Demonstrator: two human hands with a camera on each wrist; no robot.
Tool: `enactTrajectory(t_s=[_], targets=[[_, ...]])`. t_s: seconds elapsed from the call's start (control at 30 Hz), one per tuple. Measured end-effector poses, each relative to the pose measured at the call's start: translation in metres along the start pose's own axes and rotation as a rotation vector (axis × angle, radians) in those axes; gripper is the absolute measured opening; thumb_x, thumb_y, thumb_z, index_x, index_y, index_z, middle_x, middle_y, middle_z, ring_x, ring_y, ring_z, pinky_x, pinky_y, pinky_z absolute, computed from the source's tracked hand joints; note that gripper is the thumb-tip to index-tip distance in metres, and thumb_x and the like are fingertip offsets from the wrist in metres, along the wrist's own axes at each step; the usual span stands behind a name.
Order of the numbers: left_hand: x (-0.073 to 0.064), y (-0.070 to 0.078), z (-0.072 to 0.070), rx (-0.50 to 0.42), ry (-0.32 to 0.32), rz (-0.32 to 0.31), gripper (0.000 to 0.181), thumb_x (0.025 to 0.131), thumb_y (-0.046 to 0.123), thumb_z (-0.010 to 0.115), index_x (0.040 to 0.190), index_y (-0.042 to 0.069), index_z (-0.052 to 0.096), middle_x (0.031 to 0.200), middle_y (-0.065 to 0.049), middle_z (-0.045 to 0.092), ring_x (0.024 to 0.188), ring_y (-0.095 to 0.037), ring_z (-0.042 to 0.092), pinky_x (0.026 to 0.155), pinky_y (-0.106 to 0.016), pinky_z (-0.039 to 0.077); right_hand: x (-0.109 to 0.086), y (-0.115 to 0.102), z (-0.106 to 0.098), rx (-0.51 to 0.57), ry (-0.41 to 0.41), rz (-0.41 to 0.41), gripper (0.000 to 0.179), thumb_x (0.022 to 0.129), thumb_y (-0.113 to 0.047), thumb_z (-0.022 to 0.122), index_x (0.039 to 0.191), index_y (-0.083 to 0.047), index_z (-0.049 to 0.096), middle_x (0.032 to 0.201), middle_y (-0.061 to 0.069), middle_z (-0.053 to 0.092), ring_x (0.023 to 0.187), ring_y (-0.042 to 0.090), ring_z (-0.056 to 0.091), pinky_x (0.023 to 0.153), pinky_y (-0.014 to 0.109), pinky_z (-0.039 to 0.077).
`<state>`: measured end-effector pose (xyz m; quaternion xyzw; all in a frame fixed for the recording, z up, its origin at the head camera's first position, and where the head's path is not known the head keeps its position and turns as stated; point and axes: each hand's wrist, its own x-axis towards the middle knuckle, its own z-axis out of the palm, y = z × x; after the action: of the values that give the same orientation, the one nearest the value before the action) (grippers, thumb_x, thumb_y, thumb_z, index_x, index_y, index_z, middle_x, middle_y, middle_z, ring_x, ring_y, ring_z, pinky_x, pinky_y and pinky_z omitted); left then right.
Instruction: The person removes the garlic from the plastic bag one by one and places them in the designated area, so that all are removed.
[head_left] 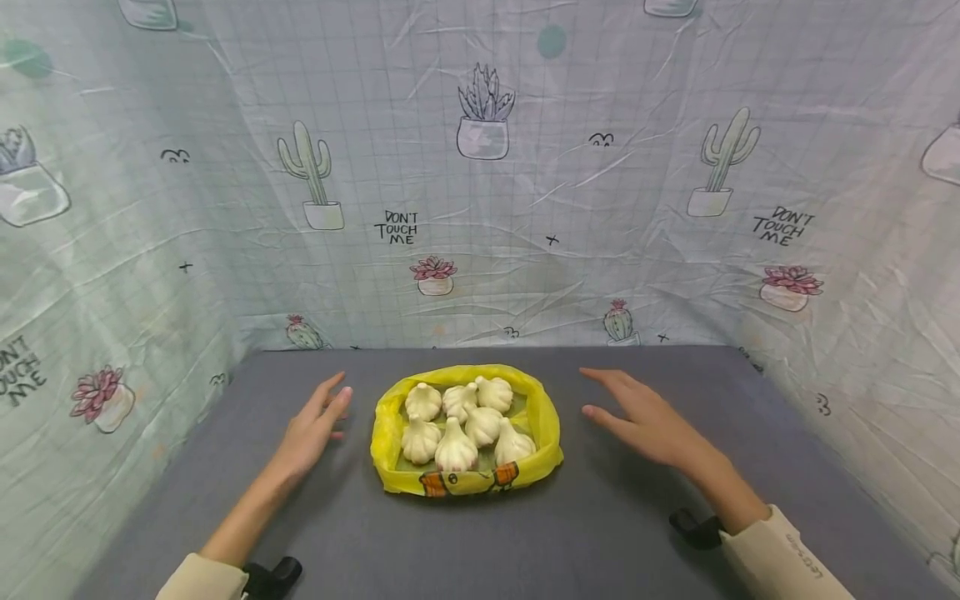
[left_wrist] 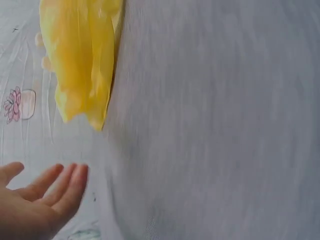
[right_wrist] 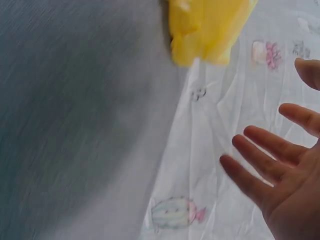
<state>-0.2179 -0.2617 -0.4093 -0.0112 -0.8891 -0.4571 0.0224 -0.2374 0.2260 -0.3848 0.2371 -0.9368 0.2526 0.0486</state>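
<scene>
A yellow plastic bag (head_left: pixel 388 442) with its rim rolled down stands in the middle of the grey table, orange and black print on its front. Several white garlic bulbs (head_left: pixel 456 446) lie inside it. To the left of the bag, my left hand (head_left: pixel 311 425) is held apart from it with fingers extended and nothing in them. My right hand (head_left: pixel 651 421) is on the other side, also apart from the bag, its fingers spread. Both wrist views show the side of the yellow bag (left_wrist: pixel 82 60) beyond the fingertips.
The grey table (head_left: pixel 480 550) reaches back to a pale curtain (head_left: pixel 525 200) printed with cacti and potted plants, which also hangs along both sides. Dark straps (head_left: pixel 697 529) sit at both wrists beside light sleeves (head_left: pixel 783 558).
</scene>
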Motion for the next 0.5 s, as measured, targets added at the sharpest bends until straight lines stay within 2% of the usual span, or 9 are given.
enactTrajectory(t_s=[0.13,0.23,0.37,0.5], targets=[[0.003,0.003,0.009,-0.209,-0.011,-0.046,0.072,0.107,0.061,0.037,0.165,0.019,0.024,0.151,-0.027,0.049,0.125,-0.042,0.062,0.094,-0.043,0.059,0.009,-0.013,0.005,0.09,0.008,-0.053,0.067,0.104,-0.046,0.059,0.159,-0.013,0.04,0.157,0.013,0.049,0.137,0.037,0.054,0.107,0.06,0.048],[0.006,0.004,0.015,-0.299,-0.042,-0.08,0.074,0.105,0.065,0.038,0.165,0.023,0.025,0.149,-0.025,0.048,0.121,-0.037,0.064,0.091,-0.039,0.059,0.015,-0.019,0.011,0.141,0.026,-0.096,0.063,0.104,-0.038,0.062,0.158,-0.012,0.041,0.156,0.014,0.05,0.136,0.037,0.056,0.106,0.057,0.05],[0.007,0.004,0.024,-0.339,-0.091,-0.117,0.074,0.103,0.068,0.04,0.163,0.026,0.028,0.15,-0.022,0.045,0.118,-0.032,0.064,0.091,-0.04,0.059,0.022,-0.026,0.021,0.178,0.029,-0.135,0.058,0.104,-0.032,0.063,0.155,-0.012,0.044,0.155,0.014,0.051,0.132,0.036,0.059,0.103,0.057,0.052],[0.008,0.004,0.033,-0.341,-0.086,-0.153,0.07,0.103,0.064,0.045,0.16,0.024,0.033,0.151,-0.02,0.045,0.118,-0.031,0.062,0.089,-0.04,0.058,0.028,-0.036,0.028,0.201,-0.008,-0.144,0.06,0.103,-0.036,0.065,0.154,-0.013,0.046,0.154,0.013,0.051,0.13,0.036,0.06,0.101,0.056,0.054]])
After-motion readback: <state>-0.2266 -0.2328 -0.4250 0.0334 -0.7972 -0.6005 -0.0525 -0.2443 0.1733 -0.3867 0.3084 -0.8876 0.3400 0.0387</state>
